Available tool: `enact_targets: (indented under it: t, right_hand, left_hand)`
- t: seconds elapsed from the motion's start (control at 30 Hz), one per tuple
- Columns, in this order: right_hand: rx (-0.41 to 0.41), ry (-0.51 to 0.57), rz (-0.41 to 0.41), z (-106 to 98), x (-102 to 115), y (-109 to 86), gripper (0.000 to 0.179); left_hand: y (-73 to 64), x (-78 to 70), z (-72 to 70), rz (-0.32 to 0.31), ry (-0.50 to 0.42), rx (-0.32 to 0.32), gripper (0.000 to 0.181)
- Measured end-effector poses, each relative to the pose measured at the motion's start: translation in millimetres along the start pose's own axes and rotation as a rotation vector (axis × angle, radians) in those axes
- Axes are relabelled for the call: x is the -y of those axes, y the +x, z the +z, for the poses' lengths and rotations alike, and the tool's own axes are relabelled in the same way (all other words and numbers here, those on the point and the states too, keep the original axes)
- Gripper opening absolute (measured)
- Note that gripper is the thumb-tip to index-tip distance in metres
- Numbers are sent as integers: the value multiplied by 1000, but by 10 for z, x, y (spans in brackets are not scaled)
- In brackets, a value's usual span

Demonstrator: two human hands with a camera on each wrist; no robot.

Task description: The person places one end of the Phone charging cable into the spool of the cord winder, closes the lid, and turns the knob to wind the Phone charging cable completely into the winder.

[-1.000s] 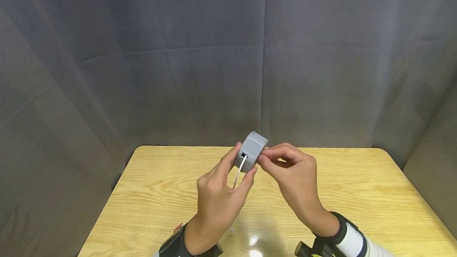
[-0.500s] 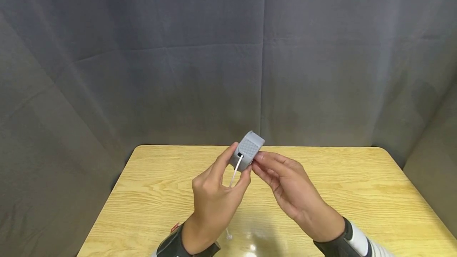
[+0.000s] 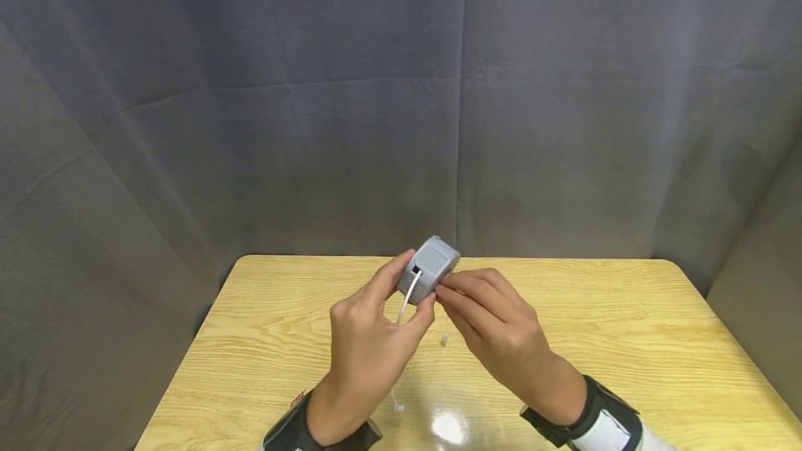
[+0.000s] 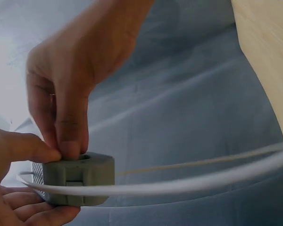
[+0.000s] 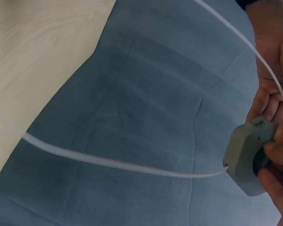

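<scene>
My left hand [image 3: 370, 339] grips a small grey casing [image 3: 431, 259] between thumb and fingers, above the wooden table. The casing has textured panels and a slot from which a white cord [image 3: 410, 296] runs down. In the left wrist view, the casing [image 4: 101, 181] shows a round recess on the upper side, with right fingertips in it. My right hand [image 3: 507, 333] pinches at a dark round part [image 5: 261, 162] in that recess, seen in the right wrist view. The cord [image 5: 118, 165] also leaves the casing's opposite side. My right fingers hide much of the dark part.
A clear bead-like end [image 3: 398, 408] hangs below my left hand, and another small clear piece [image 3: 444, 339] shows between the hands. The light wooden table [image 3: 301, 305] extends beneath, with grey curtains [image 3: 351, 124] behind it.
My right hand has rolled over and back at the wrist, its fingers staying at the casing's side. My left hand and the casing have shifted slightly left; the clear cord ends have come into view.
</scene>
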State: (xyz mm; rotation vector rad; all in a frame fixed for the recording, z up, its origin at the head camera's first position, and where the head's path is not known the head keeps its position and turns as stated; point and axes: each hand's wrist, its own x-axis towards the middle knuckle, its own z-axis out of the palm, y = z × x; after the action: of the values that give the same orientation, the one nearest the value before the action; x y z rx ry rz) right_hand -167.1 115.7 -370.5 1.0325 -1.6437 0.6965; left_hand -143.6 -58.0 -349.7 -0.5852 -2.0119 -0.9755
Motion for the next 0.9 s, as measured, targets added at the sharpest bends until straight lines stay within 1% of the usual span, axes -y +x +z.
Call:
enact_targets:
  t: [0.13, 0.23, 0.37, 0.47, 0.53, 0.57, 0.6, 0.63, 0.67, 0.7, 0.73, 0.77, 0.83, 0.9]
  right_hand:
    - [71, -54, -45, -45, -34, -18, 23]
    - [81, -83, -104, -65, -61, -23, 23]
    - [44, -83, -192, -76, -84, -25, 20]
    - [19, -89, -237, -75, -95, -32, 20]
    - [5, -80, -231, -65, -98, -40, 20]
    - [-8, -63, -205, -54, -95, -43, 19]
    - [-28, -36, -161, -41, -89, -48, 18]
    - [-49, 1, -95, -30, -80, -53, 16]
    - [-69, 44, -7, -18, -67, -56, 11]
    - [-89, 101, 101, -9, -49, -59, 7]
    - [-111, 177, 223, -3, -28, -59, 5]
    - [-128, 252, 366, 0, -5, -55, 7]
    - [-140, 432, 679, -9, 39, -30, 15]
    - [-147, 648, 1002, -19, 72, 13, 18]
  left_hand:
    - [13, 3, -23, -16, -8, 55, 48]
    - [16, -6, -35, -39, -22, 89, 49]
    - [20, -25, -41, -47, -48, 110, 49]
    - [19, -40, -39, -37, -63, 113, 49]
    - [11, -46, -36, -23, -58, 109, 49]
    - [5, -46, -33, -12, -54, 106, 49]
    - [-1, -46, -30, -3, -52, 104, 49]
    - [-8, -46, -27, 6, -47, 100, 49]
    - [-15, -44, -21, 17, -48, 95, 49]
    - [-22, -41, -10, 27, -50, 87, 49]
    - [-29, -36, 3, 37, -52, 75, 49]
    - [-36, -34, 16, 45, -58, 64, 49]
    - [-49, -27, 46, 65, -53, 26, 50]
    - [-62, -17, 78, 88, -40, -18, 53]
